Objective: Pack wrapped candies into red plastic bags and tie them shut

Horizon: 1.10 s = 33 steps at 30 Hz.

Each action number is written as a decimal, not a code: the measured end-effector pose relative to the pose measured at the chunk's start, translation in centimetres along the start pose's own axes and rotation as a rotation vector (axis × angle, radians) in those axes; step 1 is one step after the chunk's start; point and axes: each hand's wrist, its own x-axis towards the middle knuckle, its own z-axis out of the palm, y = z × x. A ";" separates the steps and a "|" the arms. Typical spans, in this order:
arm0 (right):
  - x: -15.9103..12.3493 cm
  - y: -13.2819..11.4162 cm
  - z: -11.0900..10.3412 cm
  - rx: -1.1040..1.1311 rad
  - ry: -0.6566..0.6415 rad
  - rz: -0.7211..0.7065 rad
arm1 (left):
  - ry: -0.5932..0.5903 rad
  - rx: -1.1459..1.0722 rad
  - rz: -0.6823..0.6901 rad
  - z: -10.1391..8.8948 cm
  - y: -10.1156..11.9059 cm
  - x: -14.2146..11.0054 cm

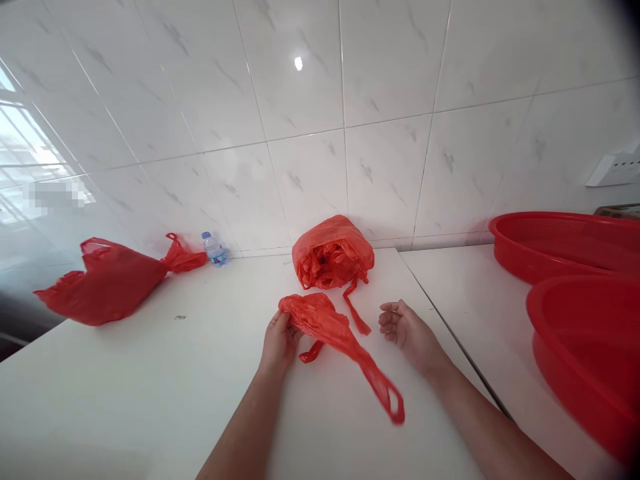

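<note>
A crumpled red plastic bag (330,323) hangs from my left hand (281,339), whose thumb and fingers pinch its upper left end. One long handle loop of the bag trails toward the lower right over the white table. To the right of it, my right hand (403,330) is held apart from the bag, fingers loosely curled with gaps between them and nothing in them. Just behind both hands, against the wall, sits a bundle of red plastic bags (334,250) stuffed into a bag, with one strip hanging out at its front.
At the left lies a filled red bag (113,283) beside a small knotted red bag (184,257). A small water bottle (215,250) stands by the tiled wall. Two large red plastic baskets (520,263) occupy the right side. A seam (450,333) divides the white tabletop (165,387).
</note>
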 end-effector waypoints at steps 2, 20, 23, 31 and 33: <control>-0.1 -0.1 0.6 -0.119 -0.119 0.023 | -0.051 0.012 -0.010 0.3 -0.2 -0.5; -1.6 0.5 3.3 -0.071 -0.180 0.085 | -0.440 0.449 -0.059 4.5 -1.6 -5.9; -0.6 0.0 1.5 0.083 -0.023 0.015 | -0.327 0.382 -0.052 3.5 -1.1 -4.9; 0.0 -1.8 -0.8 0.414 0.051 -0.004 | -0.271 0.185 -0.092 2.4 -0.7 -4.0; -0.4 -1.9 -0.3 0.369 -0.031 -0.026 | -0.260 0.124 -0.103 2.5 -0.8 -4.0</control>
